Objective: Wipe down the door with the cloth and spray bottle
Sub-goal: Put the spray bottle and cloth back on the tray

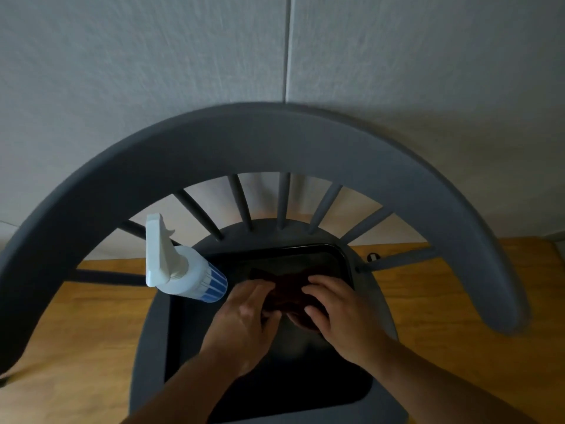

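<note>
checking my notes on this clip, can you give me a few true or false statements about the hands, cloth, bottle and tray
1. Both hands are on the dark cloth. True: the left hand and right hand grip it together.
2. The spray bottle is held in the right hand. False: no hand touches it; it stands at the tray's left edge.
3. The cloth is over a black tray on the chair seat. True.
4. The chair is bright red. False: it is dark grey with a curved spindle back.
5. The spray bottle has a white trigger head. True.
</note>
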### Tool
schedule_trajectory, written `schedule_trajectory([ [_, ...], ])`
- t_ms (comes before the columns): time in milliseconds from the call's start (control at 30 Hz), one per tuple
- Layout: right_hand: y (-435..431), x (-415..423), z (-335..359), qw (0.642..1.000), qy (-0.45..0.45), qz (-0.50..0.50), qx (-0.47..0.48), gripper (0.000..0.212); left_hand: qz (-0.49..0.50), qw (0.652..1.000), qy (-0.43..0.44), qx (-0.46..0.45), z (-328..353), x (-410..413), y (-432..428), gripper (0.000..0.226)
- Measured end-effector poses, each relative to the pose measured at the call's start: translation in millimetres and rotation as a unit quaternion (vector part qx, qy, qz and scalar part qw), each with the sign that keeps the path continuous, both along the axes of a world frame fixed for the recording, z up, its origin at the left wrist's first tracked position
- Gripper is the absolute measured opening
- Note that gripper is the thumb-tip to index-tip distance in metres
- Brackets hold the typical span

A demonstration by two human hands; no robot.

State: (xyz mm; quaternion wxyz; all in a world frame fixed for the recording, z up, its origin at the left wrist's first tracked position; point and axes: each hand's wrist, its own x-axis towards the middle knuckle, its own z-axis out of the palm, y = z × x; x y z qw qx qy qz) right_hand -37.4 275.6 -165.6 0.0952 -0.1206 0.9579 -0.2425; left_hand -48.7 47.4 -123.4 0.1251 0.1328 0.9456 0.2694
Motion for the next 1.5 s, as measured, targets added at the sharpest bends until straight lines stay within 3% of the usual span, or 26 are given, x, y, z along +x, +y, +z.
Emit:
schedule_trajectory([
  [167, 0, 4, -13, 0.996, 0.038, 0.05, 0.067, 0.068, -0.091, 0.991, 0.035, -0.097, -34, -10, -1, 0.048],
  [367, 25, 1, -16, 0.985, 0.052, 0.099, 0.128, 0.056, -0.077, 0.98, 0.057, -0.176, -36, 12, -2, 0.054],
  [500, 22, -13, 0, 0.991, 0.062, 0.062, 0.1, 0.044, -0.037, 0.989, 0.053, -0.131, -29, -3, 3, 0.035],
  [567, 15, -29, 8, 0.994, 0.067, 0.029, 0.087, 0.032, -0.044, 0.989, 0.032, -0.14, -28, -17, 5, 0.049],
  [667, 5, -45, 13, 0.993, -0.02, 0.036, 0.11, 0.053, -0.065, 0.983, -0.029, -0.169, -29, -31, 9, 0.074],
  [733, 1, -47, 14, 0.991, -0.047, 0.039, 0.12, 0.055, -0.063, 0.983, -0.044, -0.169, -32, -33, 10, 0.078],
  [867, 3, -42, 16, 0.996, -0.043, 0.026, 0.069, 0.037, -0.051, 0.988, -0.035, -0.139, -34, -32, 10, 0.063],
  [1067, 10, -52, 12, 0.999, 0.01, 0.036, 0.022, 0.022, 0.055, 0.998, -0.002, -0.016, -40, -31, 10, 0.018],
  [1233, 8, -52, 2, 0.996, 0.042, 0.005, 0.074, 0.018, 0.081, 0.995, 0.008, -0.049, -47, -29, 13, 0.033],
  [1333, 6, -43, 2, 0.996, 0.022, -0.013, 0.09, 0.036, 0.05, 0.995, 0.005, -0.086, -49, -25, 8, 0.042],
  [1500, 15, -33, -2, 0.989, -0.009, 0.046, 0.138, 0.062, -0.027, 0.988, -0.002, -0.155, -50, -18, 1, 0.059],
])
